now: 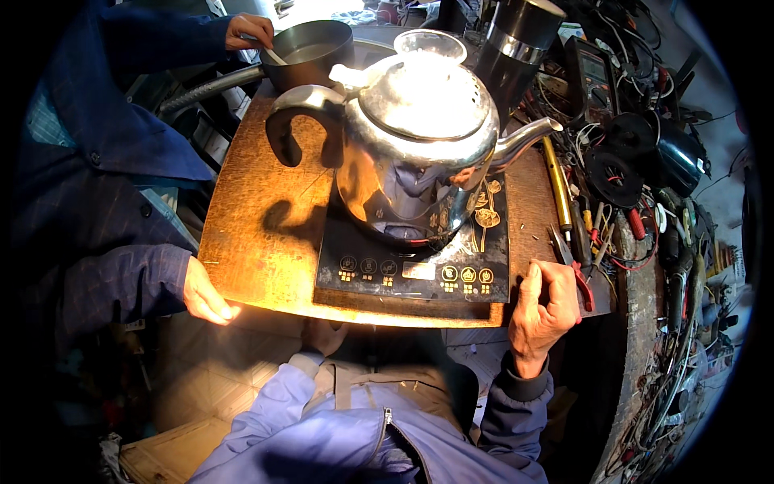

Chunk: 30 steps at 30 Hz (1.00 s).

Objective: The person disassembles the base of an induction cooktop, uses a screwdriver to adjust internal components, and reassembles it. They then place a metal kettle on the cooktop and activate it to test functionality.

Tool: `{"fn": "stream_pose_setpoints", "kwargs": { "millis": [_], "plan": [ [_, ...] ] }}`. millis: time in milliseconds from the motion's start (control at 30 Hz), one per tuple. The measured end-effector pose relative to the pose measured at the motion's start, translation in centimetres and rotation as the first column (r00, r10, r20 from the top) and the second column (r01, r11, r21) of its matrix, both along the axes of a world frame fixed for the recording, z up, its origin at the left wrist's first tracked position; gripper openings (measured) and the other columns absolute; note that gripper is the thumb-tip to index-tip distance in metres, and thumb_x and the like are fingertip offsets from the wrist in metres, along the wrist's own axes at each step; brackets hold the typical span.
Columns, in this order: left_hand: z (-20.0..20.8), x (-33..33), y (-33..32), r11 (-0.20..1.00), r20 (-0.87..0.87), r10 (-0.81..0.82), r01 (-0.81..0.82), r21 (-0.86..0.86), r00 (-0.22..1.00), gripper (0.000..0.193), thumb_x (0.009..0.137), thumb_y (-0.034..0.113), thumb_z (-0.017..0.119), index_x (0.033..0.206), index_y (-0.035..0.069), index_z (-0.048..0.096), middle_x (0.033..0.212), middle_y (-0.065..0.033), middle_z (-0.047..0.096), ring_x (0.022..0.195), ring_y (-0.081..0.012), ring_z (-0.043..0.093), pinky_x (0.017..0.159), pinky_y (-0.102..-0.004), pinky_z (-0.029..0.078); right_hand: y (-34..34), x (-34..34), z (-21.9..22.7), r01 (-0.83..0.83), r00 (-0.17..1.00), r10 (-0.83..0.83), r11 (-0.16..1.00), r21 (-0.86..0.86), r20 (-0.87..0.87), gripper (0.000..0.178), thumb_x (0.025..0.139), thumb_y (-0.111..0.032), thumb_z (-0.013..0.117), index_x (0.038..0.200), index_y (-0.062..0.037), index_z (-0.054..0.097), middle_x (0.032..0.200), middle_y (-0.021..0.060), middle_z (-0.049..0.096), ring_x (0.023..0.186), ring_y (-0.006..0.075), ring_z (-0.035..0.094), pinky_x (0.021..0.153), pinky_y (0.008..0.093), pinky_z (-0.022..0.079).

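Note:
A shiny steel kettle (387, 181) stands on a black induction cooker (371, 286) in the middle of the wooden table. Its lid is on, and its spout points right. My right hand (547, 315) is closed in a loose fist at the table's front right edge, beside the cooker's corner. Whatever lies inside its curled fingers, if anything, is hidden. Just beyond it lie red-handled pliers (582, 284). Below the table's front edge, in shadow over my lap, is my left hand (324, 335); its fingers cannot be made out.
At the left a person's hand (208, 292) touches the table edge; their other hand (248, 32) holds a pale stick in a dark saucepan (310, 48). Behind the kettle stand a glass bowl (431, 44) and a black flask (516, 52). Tools and cables (637, 218) crowd the right.

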<state>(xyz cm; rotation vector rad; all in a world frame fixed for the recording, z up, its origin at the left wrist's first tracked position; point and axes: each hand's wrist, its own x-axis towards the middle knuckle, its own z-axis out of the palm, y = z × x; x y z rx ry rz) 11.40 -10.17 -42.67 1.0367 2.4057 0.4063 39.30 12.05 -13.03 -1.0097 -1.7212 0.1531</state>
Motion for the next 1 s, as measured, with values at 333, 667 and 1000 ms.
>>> {"fn": "stream_pose_setpoints", "kwargs": {
  "millis": [333,667,1000],
  "plan": [
    [-6.7,-1.3,-1.8,0.916,0.015,-0.336,0.323,0.237,0.942,0.052,0.104,0.045,0.054,0.141,0.008,0.058,0.148,-0.0182,0.057,0.136,-0.0342,0.052,0.115,-0.0464,0.040,-0.3,0.1,0.0,0.024,1.000,-0.023,0.998,-0.055,0.019,0.009,0.085,0.009,0.071,0.093,0.0048,0.071,0.084,0.0128,0.067,0.073,0.0258,0.064,0.068,0.0346,0.051],
    [-2.7,-0.6,-0.4,0.951,-0.027,-0.274,0.275,0.141,0.961,0.050,0.100,0.047,0.058,0.132,0.009,0.066,0.138,-0.0170,0.065,0.129,-0.0382,0.058,0.110,-0.0494,0.045,0.0,0.0,-0.1,-0.014,1.000,0.014,0.999,-0.043,-0.003,0.007,0.085,0.008,0.072,0.091,0.0033,0.071,0.084,0.0119,0.067,0.073,0.0252,0.064,0.068,0.0342,0.050],
    [-0.6,-0.5,0.4,1.000,0.055,-0.015,0.014,0.012,0.998,0.067,0.084,0.049,0.079,0.129,0.001,0.064,0.131,-0.0265,0.064,0.122,-0.0462,0.060,0.103,-0.0535,0.050,0.3,0.1,-0.3,-0.019,0.999,0.018,1.000,-0.016,-0.027,0.004,0.088,0.006,0.071,0.088,0.0036,0.069,0.082,0.0130,0.065,0.071,0.0264,0.063,0.066,0.0350,0.050]
  ]
}}
